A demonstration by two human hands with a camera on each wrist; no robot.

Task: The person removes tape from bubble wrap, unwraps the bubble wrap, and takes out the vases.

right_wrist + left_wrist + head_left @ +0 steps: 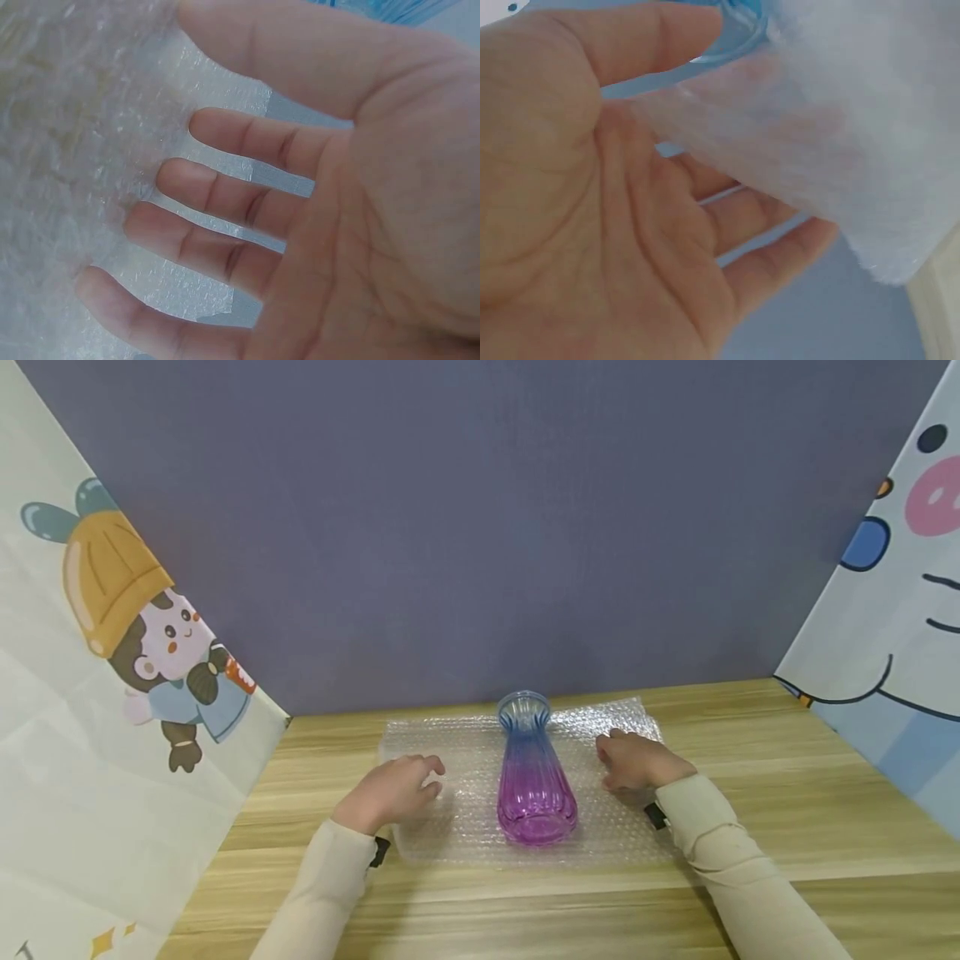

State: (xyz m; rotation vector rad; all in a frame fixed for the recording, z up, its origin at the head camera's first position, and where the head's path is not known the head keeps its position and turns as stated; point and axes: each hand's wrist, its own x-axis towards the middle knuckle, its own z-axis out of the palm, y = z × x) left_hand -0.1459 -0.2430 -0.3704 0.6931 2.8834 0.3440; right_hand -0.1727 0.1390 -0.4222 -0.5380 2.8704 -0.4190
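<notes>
A glass vase [534,777], blue at the neck and fading to purple at the base, lies on its side on a sheet of bubble wrap [465,827]. Its flared mouth points to the back wall. To its left, my left hand [397,789] is over the wrap's left part; in the left wrist view the clear wrap [870,127] overlaps the fingers, with the thumb apart from them. My right hand [637,762] is over the right part of the sheet. The right wrist view shows its fingers [202,187] spread, fingertips right at the wrap [67,150].
The bubble wrap lies on a wood-grain table [750,827]. A grey-purple wall [525,527] stands at the table's back edge. White panels with cartoon prints flank it, a child in a yellow hat [120,577] on the left and a pink-marked figure [937,497] on the right.
</notes>
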